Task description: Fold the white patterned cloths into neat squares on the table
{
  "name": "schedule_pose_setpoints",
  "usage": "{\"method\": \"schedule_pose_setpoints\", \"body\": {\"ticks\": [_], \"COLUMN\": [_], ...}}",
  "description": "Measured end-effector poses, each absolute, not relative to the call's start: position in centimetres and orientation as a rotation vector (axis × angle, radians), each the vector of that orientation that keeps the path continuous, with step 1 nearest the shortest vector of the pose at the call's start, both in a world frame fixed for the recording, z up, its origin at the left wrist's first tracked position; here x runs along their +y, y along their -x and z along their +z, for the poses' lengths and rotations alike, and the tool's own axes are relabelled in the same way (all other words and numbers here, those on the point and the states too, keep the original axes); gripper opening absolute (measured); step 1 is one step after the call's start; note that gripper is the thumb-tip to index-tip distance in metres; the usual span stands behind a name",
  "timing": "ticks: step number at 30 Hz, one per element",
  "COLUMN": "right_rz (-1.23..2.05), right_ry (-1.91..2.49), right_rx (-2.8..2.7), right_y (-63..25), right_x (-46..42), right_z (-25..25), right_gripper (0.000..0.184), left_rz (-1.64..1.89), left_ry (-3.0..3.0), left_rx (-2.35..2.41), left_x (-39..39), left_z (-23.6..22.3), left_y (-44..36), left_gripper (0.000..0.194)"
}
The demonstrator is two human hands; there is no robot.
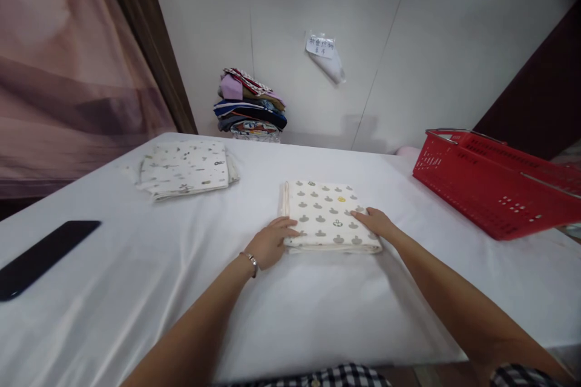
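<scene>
A white folded cloth (324,211) with rows of small grey prints and one yellow print lies flat on the table in front of me. My left hand (271,242), with a bracelet at the wrist, grips its left edge, fingertips resting on the top layer. At the right edge, my right hand (376,222) holds the cloth with thumb and fingers over the side. What the fingers do underneath is hidden. Farther left, a second white printed cloth (186,168) lies folded in a looser pile, apart from both hands.
The table carries a white cover (181,296). A black phone-like slab (45,257) lies at the left. At the right stands a red plastic basket (490,181) with metal handles. A stack of folded clothes (252,106) rises by the back wall, where a paper sign (321,47) hangs.
</scene>
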State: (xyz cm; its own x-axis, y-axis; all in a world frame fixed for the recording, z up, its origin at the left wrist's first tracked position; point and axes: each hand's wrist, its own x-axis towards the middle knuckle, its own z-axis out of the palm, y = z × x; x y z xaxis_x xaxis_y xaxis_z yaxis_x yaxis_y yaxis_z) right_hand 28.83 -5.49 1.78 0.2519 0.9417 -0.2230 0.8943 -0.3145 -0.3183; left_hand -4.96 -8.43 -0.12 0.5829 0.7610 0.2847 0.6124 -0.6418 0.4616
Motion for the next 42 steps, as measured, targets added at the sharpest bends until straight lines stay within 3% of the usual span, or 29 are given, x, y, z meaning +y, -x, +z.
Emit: {"method": "schedule_pose_setpoints", "body": {"ticks": [3,7,16,21,27,35,42], "right_rz": [0.365,0.191,0.492,0.481,0.364,0.394,0.437], "right_ry": [2.309,1.810,1.647,1.532,1.554,1.501,1.594], "right_rx": [-1.853,-2.221,-2.500,-2.468,-2.478,-2.400,-2.028], "right_y": [-27.8,-24.7,-22.4,-18.8,-13.7,-14.3,-13.7], "right_x": [-6.2,-7.9,-8.2,-6.4,-4.8,-4.6,-1.7], "right_z": [2.3,2.1,1.9,3.8,1.7,-0.4,1.3], "right_gripper": [0.071,0.061,0.057,0.053,0.047,0.044,0.026], "left_rz": [0.656,0.742,1.029,0.899,0.704,0.664,0.606], "left_ry": [-2.310,-2.061,-1.767,-1.628,-1.602,-1.635,-1.649], "left_rx": [1.119,1.187,1.392,1.642,1.836,1.844,1.868], "left_x": [-8.5,-8.4,-7.7,-5.0,-3.0,-4.0,-4.5], "left_z": [0.6,1.1,-0.6,0.7,0.6,0.5,0.8], "left_y": [5.2,4.8,3.6,3.1,1.6,1.0,1.2], "left_gripper": [0.044,0.018,0.016,0.016,0.028,0.026,0.025]}}
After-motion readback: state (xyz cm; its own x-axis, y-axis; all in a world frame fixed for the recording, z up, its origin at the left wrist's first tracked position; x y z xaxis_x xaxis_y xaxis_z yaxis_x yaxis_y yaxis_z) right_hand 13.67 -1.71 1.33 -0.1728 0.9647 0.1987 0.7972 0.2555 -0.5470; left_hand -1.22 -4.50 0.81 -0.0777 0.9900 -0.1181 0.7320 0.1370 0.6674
